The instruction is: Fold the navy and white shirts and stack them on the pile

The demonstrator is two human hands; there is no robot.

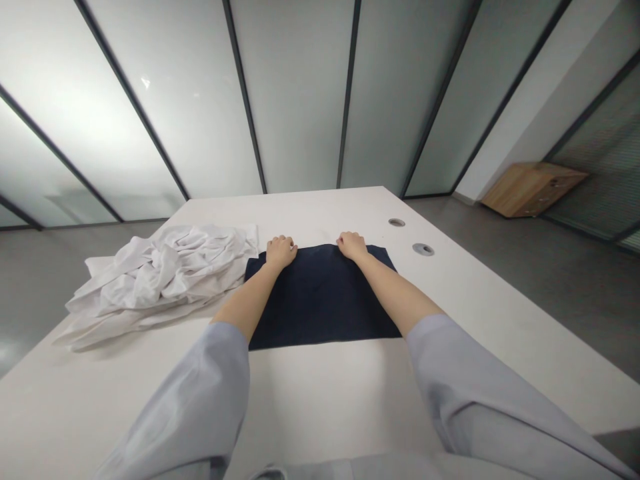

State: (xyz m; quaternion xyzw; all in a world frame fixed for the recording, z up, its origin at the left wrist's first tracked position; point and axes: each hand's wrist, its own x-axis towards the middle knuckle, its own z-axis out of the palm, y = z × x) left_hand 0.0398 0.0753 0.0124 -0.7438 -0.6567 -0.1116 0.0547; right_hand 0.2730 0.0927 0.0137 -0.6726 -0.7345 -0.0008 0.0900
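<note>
A dark navy piece of cloth lies spread in a rough rectangle in front of me. Its far edge runs between my two hands. My left hand is at that edge on the left, its fingers curled closed on the fabric. On the right, my right hand grips the same edge with bent fingers. Both fingertips are largely hidden under the knuckles. Beside the cloth on the left is a crumpled heap of white fabric, which neither hand touches.
The pale table carries both cloths. Two round cable grommets are set into its right side. Frosted glass panels with dark frames stand beyond the far edge. A wooden cabinet stands on the floor at far right.
</note>
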